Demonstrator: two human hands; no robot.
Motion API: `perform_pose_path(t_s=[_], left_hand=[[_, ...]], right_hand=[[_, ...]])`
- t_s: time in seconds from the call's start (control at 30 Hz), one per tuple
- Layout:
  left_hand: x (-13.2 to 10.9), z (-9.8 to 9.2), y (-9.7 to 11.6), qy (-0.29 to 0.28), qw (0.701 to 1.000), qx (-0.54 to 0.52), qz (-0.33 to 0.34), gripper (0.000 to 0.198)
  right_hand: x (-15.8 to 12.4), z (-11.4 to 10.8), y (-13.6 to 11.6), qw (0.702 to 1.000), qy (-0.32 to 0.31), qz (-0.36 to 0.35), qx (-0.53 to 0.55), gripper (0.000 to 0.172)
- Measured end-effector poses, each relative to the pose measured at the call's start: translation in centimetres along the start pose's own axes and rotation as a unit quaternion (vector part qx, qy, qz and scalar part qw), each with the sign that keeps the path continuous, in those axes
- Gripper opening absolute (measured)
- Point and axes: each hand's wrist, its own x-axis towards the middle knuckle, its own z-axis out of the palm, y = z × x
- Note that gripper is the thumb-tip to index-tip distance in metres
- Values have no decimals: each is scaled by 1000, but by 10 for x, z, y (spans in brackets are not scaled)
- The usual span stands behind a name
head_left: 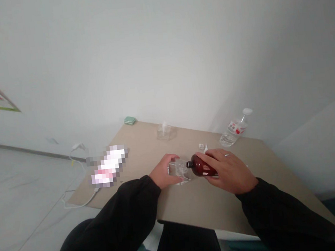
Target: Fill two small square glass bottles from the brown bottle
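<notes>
My right hand [227,170] is wrapped round a dark red-brown bottle [202,165], tipped on its side with its neck pointing left. The neck meets the mouth of a small clear container [180,170] that my left hand [163,170] grips on the beige table [193,202]. Both arms wear black sleeves. Whether liquid is flowing cannot be made out.
At the back stand a clear plastic box [166,132], a small green case [130,120] and a tilted water bottle [236,129] with a white cap. A blurred-out flat item [108,166] lies at the left edge, with a white cable [78,190] trailing to the floor. White scraps [203,146] lie nearby.
</notes>
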Motion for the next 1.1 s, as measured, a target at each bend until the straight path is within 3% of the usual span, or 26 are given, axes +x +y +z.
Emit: perform_pose_path(t_s=[1.1], left_hand=[[0, 1, -2, 1, 1000, -2, 8, 68]], right_hand=[[1, -2, -2, 1000, -2, 0, -15, 65]])
